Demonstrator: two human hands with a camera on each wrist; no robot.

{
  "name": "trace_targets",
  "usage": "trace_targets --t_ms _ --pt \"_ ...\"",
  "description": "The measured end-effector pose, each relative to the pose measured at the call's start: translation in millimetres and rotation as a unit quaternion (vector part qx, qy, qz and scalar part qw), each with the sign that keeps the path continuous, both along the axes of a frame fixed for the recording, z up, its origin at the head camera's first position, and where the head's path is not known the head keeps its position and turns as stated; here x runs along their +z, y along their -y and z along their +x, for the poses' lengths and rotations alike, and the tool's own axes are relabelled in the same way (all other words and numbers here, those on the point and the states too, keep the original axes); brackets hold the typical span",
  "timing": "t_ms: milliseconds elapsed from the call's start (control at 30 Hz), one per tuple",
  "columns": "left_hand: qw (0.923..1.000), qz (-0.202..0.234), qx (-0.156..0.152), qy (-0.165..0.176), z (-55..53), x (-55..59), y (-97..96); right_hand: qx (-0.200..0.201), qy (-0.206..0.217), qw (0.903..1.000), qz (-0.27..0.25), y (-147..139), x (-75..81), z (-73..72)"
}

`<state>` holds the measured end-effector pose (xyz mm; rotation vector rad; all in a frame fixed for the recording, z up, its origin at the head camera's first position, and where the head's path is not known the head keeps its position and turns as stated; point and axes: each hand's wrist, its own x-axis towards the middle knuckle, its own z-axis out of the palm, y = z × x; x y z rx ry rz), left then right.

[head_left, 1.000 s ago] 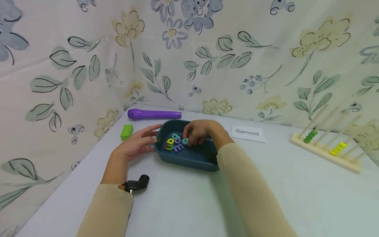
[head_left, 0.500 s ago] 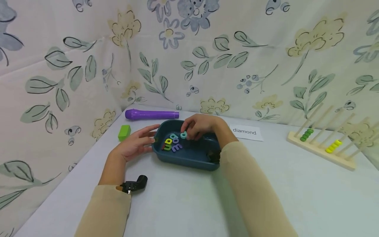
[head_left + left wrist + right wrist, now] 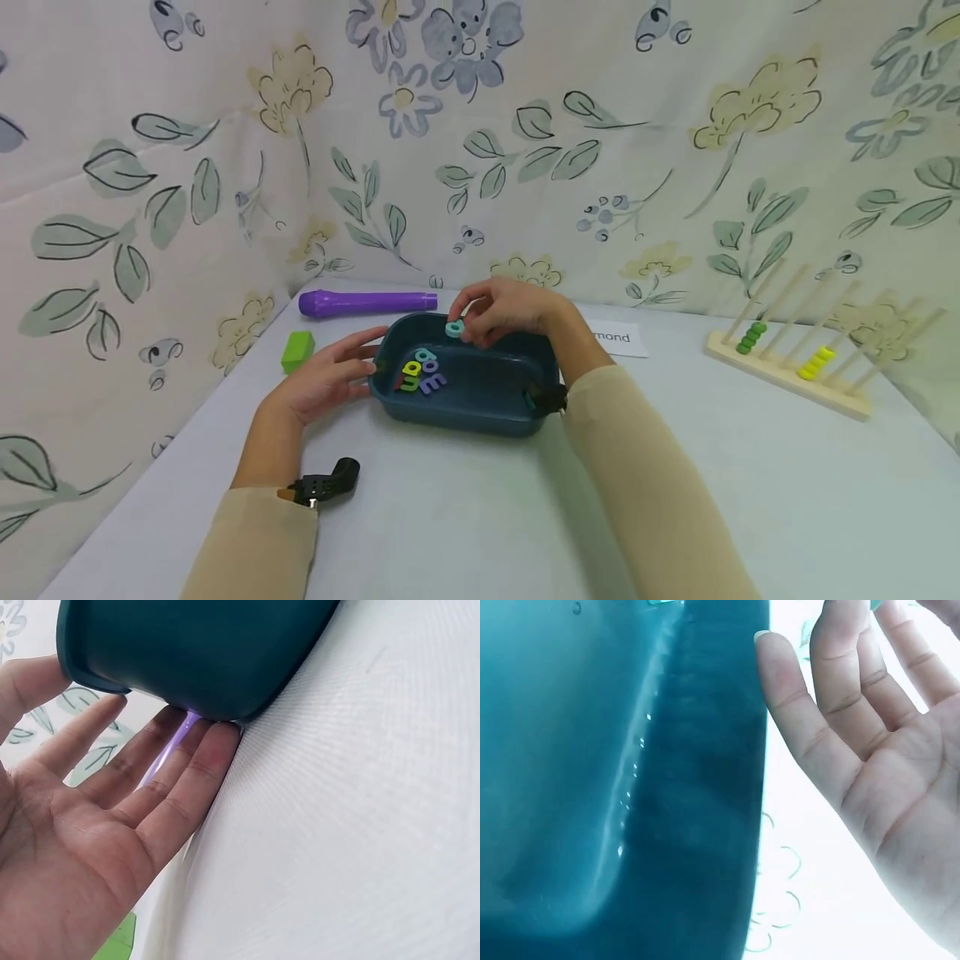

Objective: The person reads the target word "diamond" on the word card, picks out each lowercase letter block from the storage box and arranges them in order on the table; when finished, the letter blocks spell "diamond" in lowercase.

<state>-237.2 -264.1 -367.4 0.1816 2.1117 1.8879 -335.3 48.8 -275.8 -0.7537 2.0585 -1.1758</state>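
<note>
A dark teal tray (image 3: 465, 423) stands on the white table. My right hand (image 3: 510, 308) pinches a small light-teal letter (image 3: 454, 329) between thumb and fingers, above the tray's far side. Which letter it is cannot be told. My left hand (image 3: 315, 379) rests against the tray's left end, fingers fairly straight; in the left wrist view its fingertips touch the tray's outer wall (image 3: 195, 652). Inside the tray's left part lie several coloured letters, including a purple m (image 3: 432, 384) and a yellow one (image 3: 412, 369). In the right wrist view the pinched letter is mostly cut off.
A purple toy microphone (image 3: 367, 304) lies behind the tray, and a green block (image 3: 297, 351) sits to its left. A white word card (image 3: 618, 338) is partly covered by the right arm. A wooden bead counter (image 3: 787, 375) stands at the right. Floral cloth hangs behind.
My right hand has lifted the light-teal letter off the tray floor, away from the other letters towards the far rim. The left hand stays at the tray's end. The head view has shifted slightly.
</note>
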Motion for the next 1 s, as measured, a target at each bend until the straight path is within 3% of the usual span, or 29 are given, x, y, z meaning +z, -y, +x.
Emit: trace_targets --t_ms 200,433,1000 --pt "1.0000 0.000 0.005 0.003 6.7 -3.9 0.8 -0.006 -0.040 0.9991 0.015 -10.1 1.0 9.3" --pt "1.0000 -0.006 -0.003 -0.005 3.5 3.2 -1.2 -0.020 -0.103 0.9939 0.034 -27.7 5.6 18.0" --pt "0.9999 -0.010 -0.006 -0.001 0.7 3.4 -2.0 -0.045 -0.130 0.9904 0.017 -74.6 15.8 32.0"
